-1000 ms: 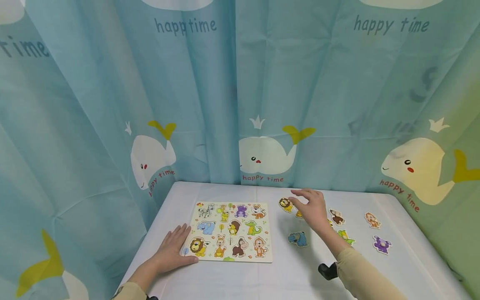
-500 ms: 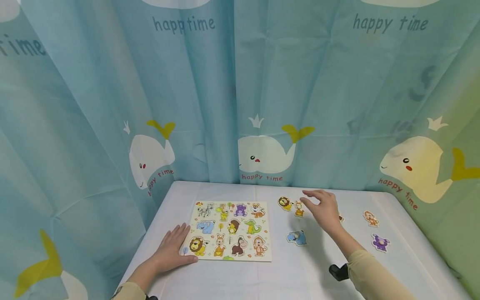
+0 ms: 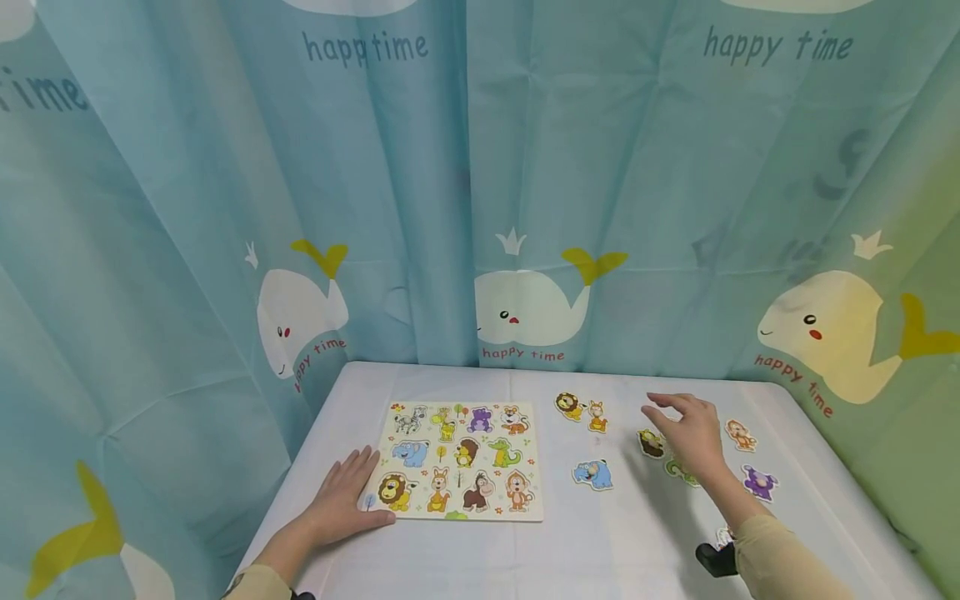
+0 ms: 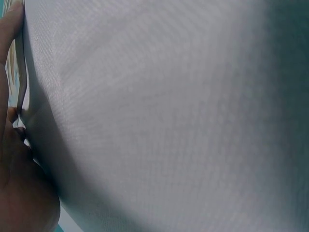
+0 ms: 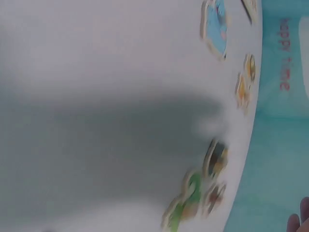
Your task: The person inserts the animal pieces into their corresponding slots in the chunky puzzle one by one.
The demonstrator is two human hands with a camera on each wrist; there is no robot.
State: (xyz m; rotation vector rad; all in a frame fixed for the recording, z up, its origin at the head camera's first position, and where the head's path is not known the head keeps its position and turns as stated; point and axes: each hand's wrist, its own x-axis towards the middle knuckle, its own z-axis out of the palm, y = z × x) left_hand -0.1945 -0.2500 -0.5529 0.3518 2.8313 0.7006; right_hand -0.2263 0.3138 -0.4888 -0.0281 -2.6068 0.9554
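Observation:
My left hand (image 3: 341, 497) rests with spread fingers on the left edge of a puzzle board (image 3: 536, 467) printed with animals. The left wrist view shows part of that hand at its left border. My right hand (image 3: 693, 433) hovers above several loose animal pieces, thumb and forefinger apart, with nothing between them. Nearest to it lie a hedgehog piece (image 3: 651, 443) and a green crocodile piece (image 3: 681, 471), the latter partly covered. In the right wrist view, a brown piece (image 5: 214, 199) lies beside the crocodile piece (image 5: 193, 193); only fingertips show at the lower right corner.
A lion piece (image 3: 570, 406), a kangaroo piece (image 3: 597, 416) and a blue elephant piece (image 3: 592, 474) lie right of the board. Farther right are a monkey piece (image 3: 741, 435) and a purple piece (image 3: 761, 482). Another piece (image 3: 723, 536) is mostly hidden by the right wrist's black mount (image 3: 716, 560). A curtain (image 3: 420, 317) hangs behind the table.
My right hand has moved to the right, from beside the lion and kangaroo pieces to above the hedgehog and crocodile pieces, uncovering the kangaroo. My left hand has stayed on the board.

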